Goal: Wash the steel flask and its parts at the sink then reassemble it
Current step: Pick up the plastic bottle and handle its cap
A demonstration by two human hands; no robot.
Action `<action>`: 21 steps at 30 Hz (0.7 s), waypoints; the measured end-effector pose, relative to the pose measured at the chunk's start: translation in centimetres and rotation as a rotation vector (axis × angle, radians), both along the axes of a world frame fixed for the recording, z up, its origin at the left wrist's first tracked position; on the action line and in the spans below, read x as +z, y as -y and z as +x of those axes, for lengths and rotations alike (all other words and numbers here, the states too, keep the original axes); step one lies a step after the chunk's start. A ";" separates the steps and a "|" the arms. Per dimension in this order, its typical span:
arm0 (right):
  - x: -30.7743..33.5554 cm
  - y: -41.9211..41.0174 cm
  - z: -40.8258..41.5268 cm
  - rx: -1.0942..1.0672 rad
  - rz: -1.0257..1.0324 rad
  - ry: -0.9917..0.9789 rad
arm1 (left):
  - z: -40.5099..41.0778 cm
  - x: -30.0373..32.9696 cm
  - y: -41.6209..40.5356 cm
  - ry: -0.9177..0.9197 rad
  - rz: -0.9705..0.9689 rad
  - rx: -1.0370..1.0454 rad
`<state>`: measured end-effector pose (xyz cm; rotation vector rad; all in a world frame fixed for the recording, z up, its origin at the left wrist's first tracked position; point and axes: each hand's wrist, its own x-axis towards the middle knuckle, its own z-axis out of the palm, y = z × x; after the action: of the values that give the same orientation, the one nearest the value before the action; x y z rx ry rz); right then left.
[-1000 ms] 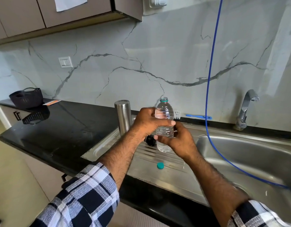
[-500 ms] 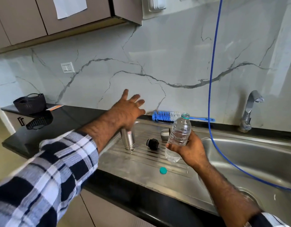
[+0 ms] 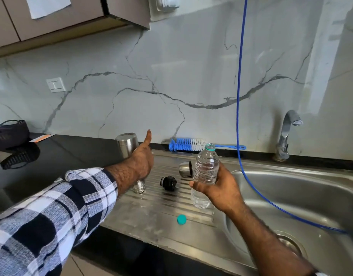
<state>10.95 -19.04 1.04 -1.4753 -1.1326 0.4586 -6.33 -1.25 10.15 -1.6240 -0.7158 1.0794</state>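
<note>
The steel flask (image 3: 126, 144) stands on the ribbed drainboard (image 3: 151, 212). My left hand (image 3: 141, 162) is wrapped around its middle, thumb pointing up, and hides most of its body. The flask's black stopper (image 3: 168, 183) lies on the drainboard just right of it. Behind the stopper, the steel cup lid (image 3: 184, 169) rests on its side. My right hand (image 3: 218, 193) holds an uncapped clear plastic water bottle (image 3: 206, 168) upright above the drainboard. Its teal cap (image 3: 181, 219) lies loose near the front.
A blue and white bottle brush (image 3: 186, 145) lies along the wall. A blue hose (image 3: 239, 96) hangs down into the sink basin (image 3: 303, 198), with the tap (image 3: 287, 134) at the back right. A black basket (image 3: 8, 134) sits on the dark counter (image 3: 58, 160) at the far left.
My left hand let go of the plastic bottle, swung left over the flask and closed around it. My right hand kept the bottle and shifted it right.
</note>
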 end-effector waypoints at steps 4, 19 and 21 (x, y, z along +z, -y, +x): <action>0.4 0.4 0.0 -0.029 0.003 -0.012 | -0.7 1.2 0.2 0.090 -0.035 0.050; 10.4 6.9 7.4 -0.308 -0.111 0.333 | 2.0 6.5 8.0 1.773 -0.699 -0.201; 11.6 8.9 8.9 -0.362 -0.171 0.410 | 3.9 4.8 9.4 1.951 -0.812 -0.193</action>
<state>19.87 -27.95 12.65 -1.9376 -1.1234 -0.0036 -2.48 -10.65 14.94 -3.1385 -1.2441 -0.9377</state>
